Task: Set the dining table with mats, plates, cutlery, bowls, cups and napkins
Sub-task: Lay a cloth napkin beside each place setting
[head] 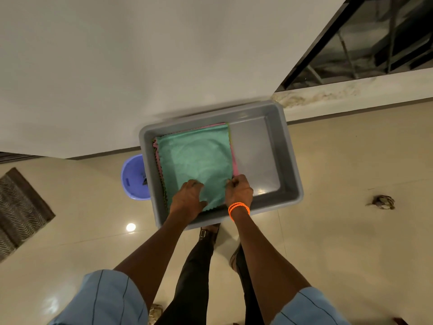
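The right hand (239,190), orange bands at its wrist, pinches the near right corner of the green cloth (195,164). The left hand (187,198) lies on the cloth's near edge; I cannot tell if it grips. The cloth tops a small pile in the left half of the grey tub (289,158) on the floor. Best to peel only the top layer, holding the pink ones down, then lift level.

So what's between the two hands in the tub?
In the head view, only the green cloth on top of the stack: the left hand rests on it, the right hand pinches its edge, inside the grey tub.
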